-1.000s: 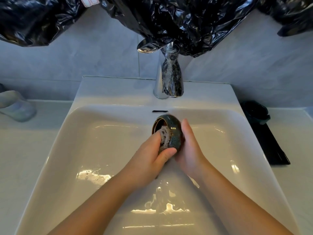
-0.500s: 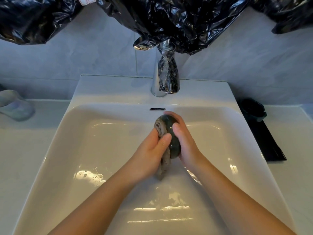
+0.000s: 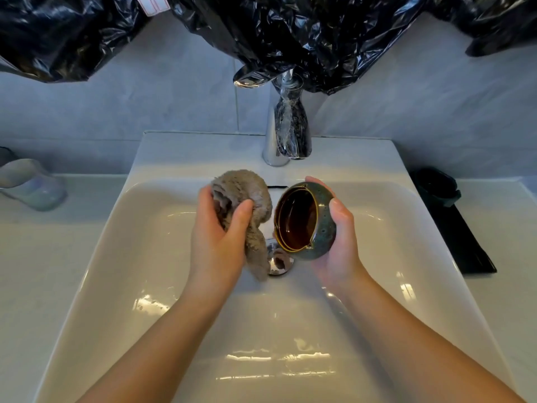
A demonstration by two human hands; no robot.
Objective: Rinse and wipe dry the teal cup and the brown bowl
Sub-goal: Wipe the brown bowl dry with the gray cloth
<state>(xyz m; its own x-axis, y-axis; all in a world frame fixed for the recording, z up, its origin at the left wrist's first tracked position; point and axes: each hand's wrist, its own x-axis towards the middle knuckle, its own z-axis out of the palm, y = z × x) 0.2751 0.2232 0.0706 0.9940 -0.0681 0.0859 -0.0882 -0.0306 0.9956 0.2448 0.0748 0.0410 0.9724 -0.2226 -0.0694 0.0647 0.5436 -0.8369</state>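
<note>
Left hand (image 3: 216, 242): fingers and thumb curled round a bunched grey-brown cloth (image 3: 241, 187), one end trailing down towards the drain (image 3: 279, 261).

Right hand (image 3: 340, 242): cradles the cup (image 3: 303, 221) from behind, thumb on the outer wall, a fingertip over the far rim.

Cup: teal speckled outside, glossy brown inside. It is held over the basin of the sink (image 3: 145, 257), tipped on its side with the mouth towards the cloth. The two are just beside each other; contact cannot be told.

Handling, by judgement: glazed ceramic, rigid and breakable against the hard basin, light enough for one hand, likely slick if wet. It is best held round the body with the palm beneath, leaving rim and interior free for wiping. The cloth is soft and will pack into the hollow.

Unclear: whether the cup is wet, and whether the tap (image 3: 273, 141) is running, though no stream shows. The dark object (image 3: 436, 186) on the black tray (image 3: 465, 242) cannot be identified, so the task's second vessel is unconfirmed. Black plastic sheeting (image 3: 290, 30) hides the upper wall.
</note>
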